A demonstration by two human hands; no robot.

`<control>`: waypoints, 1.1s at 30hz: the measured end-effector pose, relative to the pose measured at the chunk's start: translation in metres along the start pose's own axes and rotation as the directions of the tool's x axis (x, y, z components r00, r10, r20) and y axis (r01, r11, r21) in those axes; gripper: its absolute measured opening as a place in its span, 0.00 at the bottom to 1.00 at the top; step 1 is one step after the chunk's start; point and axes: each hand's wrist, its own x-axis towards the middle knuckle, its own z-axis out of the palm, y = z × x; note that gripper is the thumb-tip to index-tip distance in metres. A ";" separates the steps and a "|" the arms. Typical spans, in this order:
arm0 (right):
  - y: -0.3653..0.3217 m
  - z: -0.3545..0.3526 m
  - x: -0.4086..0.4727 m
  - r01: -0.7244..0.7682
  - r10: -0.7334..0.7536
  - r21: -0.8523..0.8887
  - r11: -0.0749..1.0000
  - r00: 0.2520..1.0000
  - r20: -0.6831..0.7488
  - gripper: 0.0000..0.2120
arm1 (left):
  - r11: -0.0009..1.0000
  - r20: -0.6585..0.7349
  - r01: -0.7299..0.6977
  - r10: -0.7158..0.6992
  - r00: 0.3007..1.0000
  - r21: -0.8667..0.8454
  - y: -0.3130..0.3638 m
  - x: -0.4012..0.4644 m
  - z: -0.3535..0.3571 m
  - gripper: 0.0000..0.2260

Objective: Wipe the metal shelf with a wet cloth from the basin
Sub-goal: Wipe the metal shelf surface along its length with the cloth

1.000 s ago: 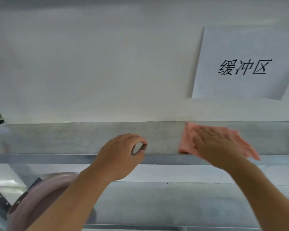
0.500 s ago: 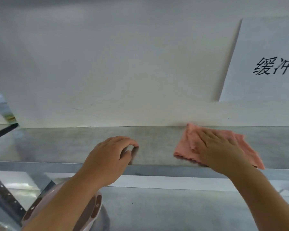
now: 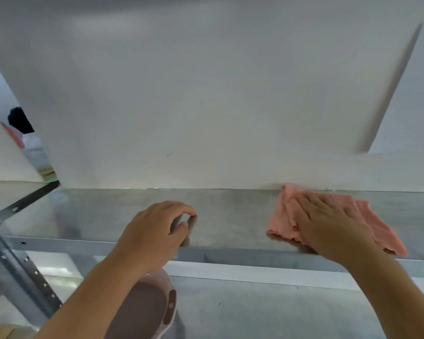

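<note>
Head view, only cam I've got. Metal shelf (image 3: 230, 216) runs left-right across the frame, its long axis along the white wall (image 3: 206, 106), front lip just under both wrists. Pink cloth (image 3: 283, 223) lies on the shelf's right part, back corner touching the wall line. R hand (image 3: 328, 223) is flat on top of it, fingers spread and pressing down, palm over the cloth's middle; cloth edges show left and right of the hand. L hand (image 3: 157, 228) sits at the shelf's front edge, well apart from the cloth, fingers curled with thumb and index tips nearly meeting. Looks like bracing, not pinching anything I can see. Basin (image 3: 147, 304), pale pink, is on the lower level below the L forearm; can't see inside it. Shelf upright (image 3: 17, 270) w/ holes at far left.

Key relation: unwiped stretch lies to the left of the cloth, between the two hands, so I'd judge the next stroke goes leftward along the shelf's length. R hand is the one on the cloth; L hand is in the path and would need to shift.

Vs 0.5 s ago: view has swung left. The paper sign (image 3: 414, 94) is nearly off-frame at right, and more of the upright shows. The cloth and both hands keep much the same pose on the shelf.
</note>
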 end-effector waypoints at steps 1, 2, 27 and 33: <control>-0.016 -0.002 -0.002 -0.007 0.007 0.000 1.000 1.000 0.007 0.33 | 1.000 0.000 0.003 -0.003 1.000 0.002 -0.007 -0.003 -0.004 0.11; -0.039 -0.002 -0.002 0.018 -0.018 0.009 1.000 1.000 -0.004 0.33 | 1.000 0.000 0.006 -0.006 1.000 0.002 -0.015 -0.005 -0.007 0.11; -0.280 -0.008 0.016 0.187 -0.153 0.220 0.957 0.975 -0.160 0.43 | 1.000 -0.007 -0.009 0.009 1.000 -0.028 -0.183 -0.053 -0.074 0.11; -0.307 -0.011 0.016 0.048 -0.026 0.221 0.974 0.995 -0.101 0.35 | 0.999 -0.047 0.022 -0.024 0.999 -0.040 -0.195 -0.059 -0.081 0.12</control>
